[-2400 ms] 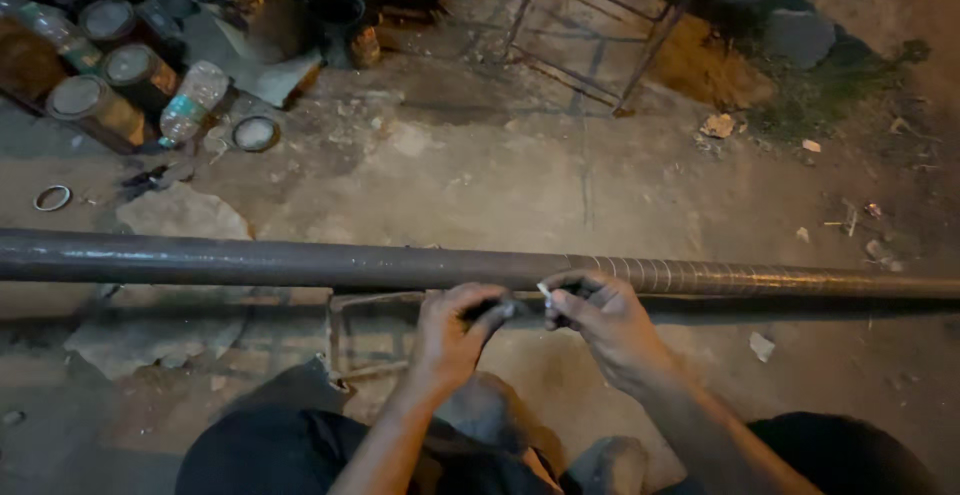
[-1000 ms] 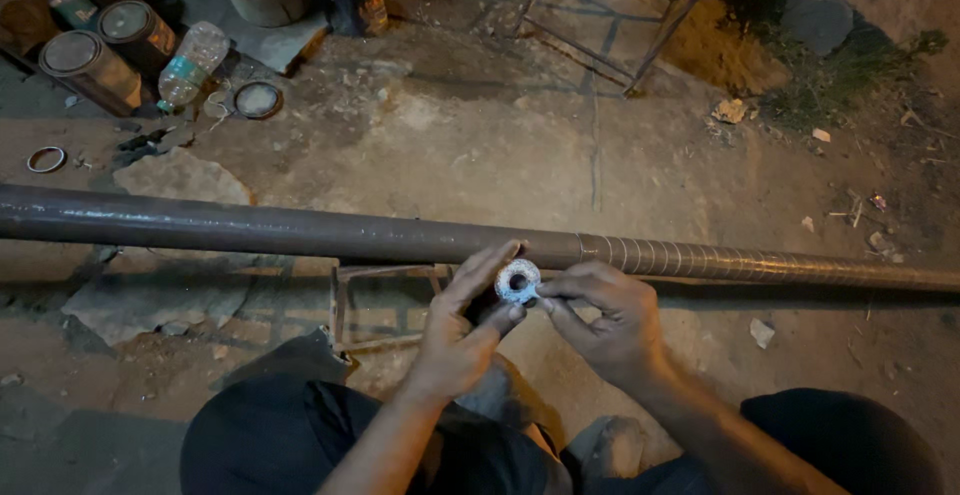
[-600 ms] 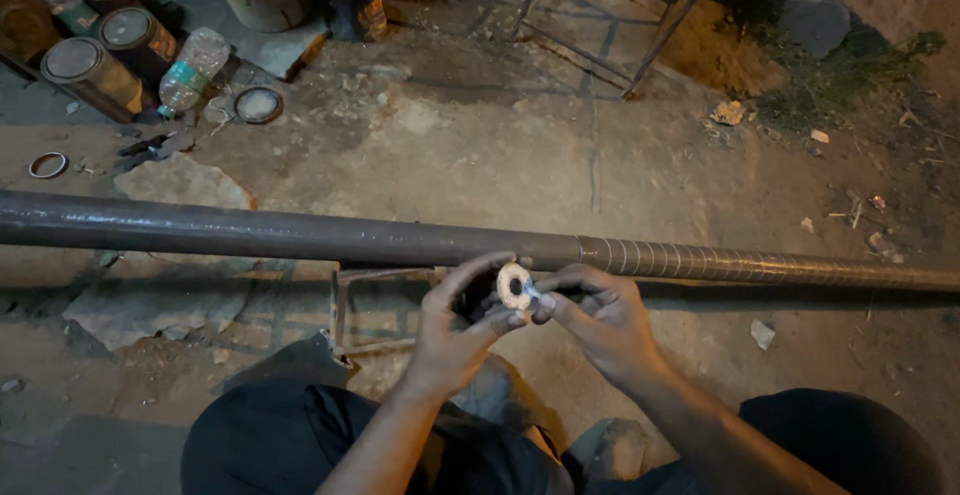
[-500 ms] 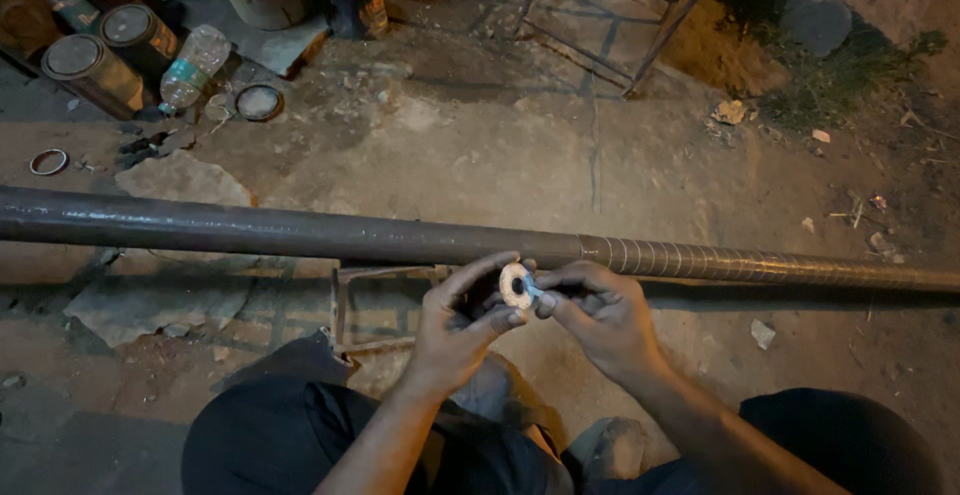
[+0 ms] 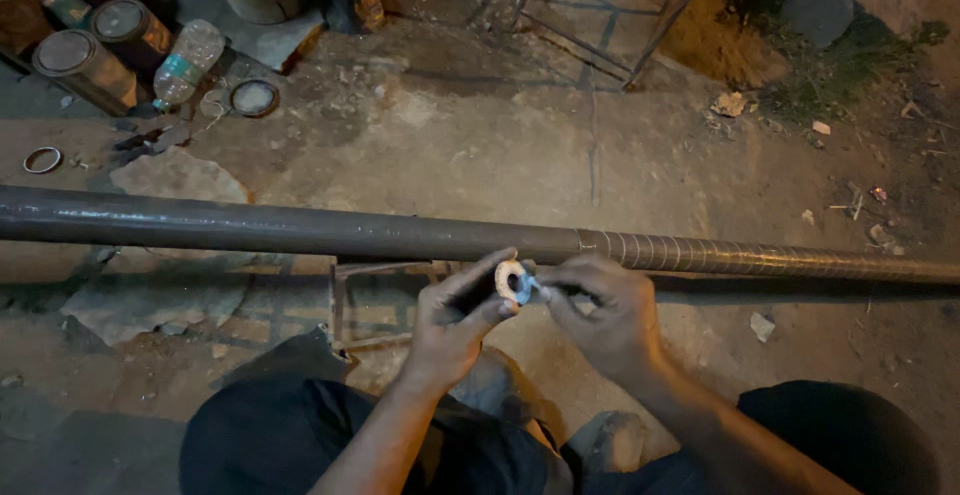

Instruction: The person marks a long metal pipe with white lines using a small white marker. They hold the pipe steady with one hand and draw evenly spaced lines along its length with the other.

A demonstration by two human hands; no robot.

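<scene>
A small whitish roll of tape [image 5: 510, 280] sits between my two hands, just in front of a long dark metal pipe [image 5: 300, 230]. My left hand [image 5: 455, 320] pinches the roll with thumb and fingers. My right hand [image 5: 605, 315] grips the roll's right side, where a pale blue bit shows at the fingertips. The pipe runs left to right across the view, and its right stretch [image 5: 760, 257] is wound with spiral wrapping. Both hands hover close to the pipe where the wrapping starts.
A small metal frame stand [image 5: 345, 300] props the pipe below my hands. Rusty cans [image 5: 85, 65], a plastic bottle [image 5: 185, 60], a lid [image 5: 253, 98] and a ring [image 5: 43, 160] lie at the far left. A metal rack [image 5: 610, 15] stands beyond. My dark-trousered knees fill the bottom.
The tape roll has turned from edge-on and hidden between the fingers to facing the camera. Both hands stayed beside the pipe, shifting only slightly.
</scene>
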